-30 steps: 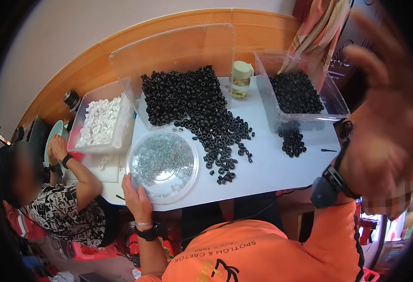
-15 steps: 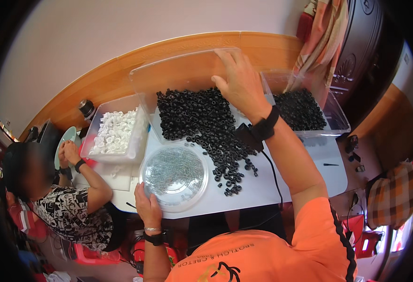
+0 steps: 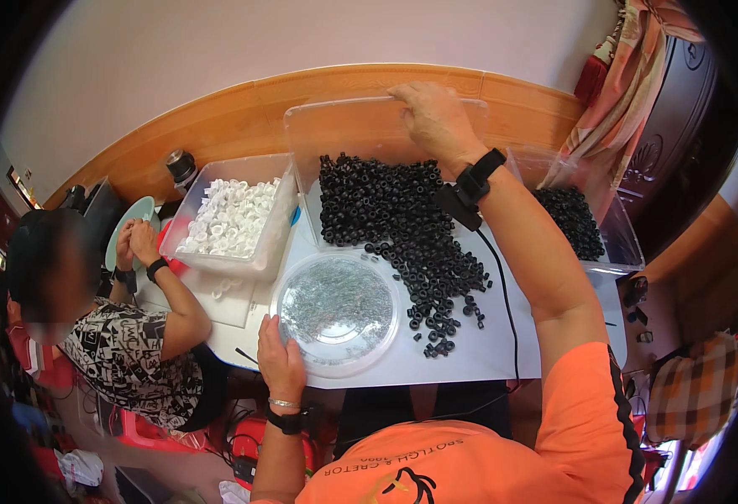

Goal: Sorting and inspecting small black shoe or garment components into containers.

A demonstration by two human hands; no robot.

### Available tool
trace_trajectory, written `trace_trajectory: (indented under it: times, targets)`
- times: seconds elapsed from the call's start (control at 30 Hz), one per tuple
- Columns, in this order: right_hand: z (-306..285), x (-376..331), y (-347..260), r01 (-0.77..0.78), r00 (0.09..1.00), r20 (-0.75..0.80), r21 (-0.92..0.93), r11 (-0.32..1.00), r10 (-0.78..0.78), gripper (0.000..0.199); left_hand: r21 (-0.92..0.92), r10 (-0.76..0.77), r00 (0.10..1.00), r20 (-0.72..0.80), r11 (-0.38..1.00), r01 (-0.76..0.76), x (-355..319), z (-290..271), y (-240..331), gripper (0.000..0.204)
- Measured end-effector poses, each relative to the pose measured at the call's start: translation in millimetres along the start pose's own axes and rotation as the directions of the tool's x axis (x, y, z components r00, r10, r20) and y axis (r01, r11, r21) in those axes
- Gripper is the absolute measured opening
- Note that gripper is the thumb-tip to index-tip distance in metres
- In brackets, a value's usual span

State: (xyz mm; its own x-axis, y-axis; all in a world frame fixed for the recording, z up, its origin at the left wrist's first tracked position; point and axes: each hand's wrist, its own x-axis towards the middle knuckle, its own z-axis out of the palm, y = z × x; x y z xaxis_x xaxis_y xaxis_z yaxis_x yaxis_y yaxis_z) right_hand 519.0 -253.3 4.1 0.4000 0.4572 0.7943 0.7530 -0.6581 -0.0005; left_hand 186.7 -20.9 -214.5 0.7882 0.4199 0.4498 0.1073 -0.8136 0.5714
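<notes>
My right hand (image 3: 440,122) is hooked over the top rim of a large clear plastic bin (image 3: 348,118), which stands tipped up with its opening toward me. Small black ring-shaped plastic parts (image 3: 377,202) fill its lower part and spill in a heap onto the white table. Beside that heap sits a round clear tub (image 3: 335,365) holding many small, shiny, silvery pieces too fine to make out. My left hand (image 3: 281,353) grips the near left edge of this tub, its thumb against the rim. Dark bands with small devices are on both my wrists.
A bin of white plastic caps (image 3: 230,218) stands left of the tipped bin; another clear bin of black parts (image 3: 570,223) stands at right. A black cable (image 3: 510,319) runs from my right wrist across the table. At left a co-worker (image 3: 133,344) holds both hands together near a green bowl.
The view has shifted, so the table sits further right in the picture. My right hand's fingers, spread at the bin's rim before, now curl over it. The left hand stays at the tub.
</notes>
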Motion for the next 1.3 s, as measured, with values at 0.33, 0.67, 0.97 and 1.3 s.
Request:
trace_trajectory:
  times: [0.33, 0.67, 0.97, 1.3]
  targets:
    - [-10.3, 1.5, -3.8, -0.073, 0.994, 0.077, 0.004, 0.997, 0.072, 0.033, 0.01, -0.005, 1.0, 0.017, 1.0, 0.005, -1.2, 1.1, 2.0, 0.053]
    - [-42.2, -15.7, -9.0, -0.034, 0.999, -0.03, 0.237, 0.971, 0.042, 0.043, -0.017, -0.023, 1.0, 0.017, 1.0, 0.024, 1.0, 4.9, -0.3, 0.051]
    - [-137.0, -223.0, -77.2, -0.581, 0.809, 0.369, 0.391, 0.714, 0.457, 0.026, -0.014, 0.017, 0.999, 0.051, 1.0, -0.017, -2.4, 6.5, -3.8, 0.051]
    - [-108.4, -344.3, -92.8, -0.632, 0.762, 0.249, 0.085, 0.77, 0.598, 0.035, -0.061, -0.055, 0.996, 0.067, 0.996, 0.059, -3.1, 5.1, -6.5, 0.052]
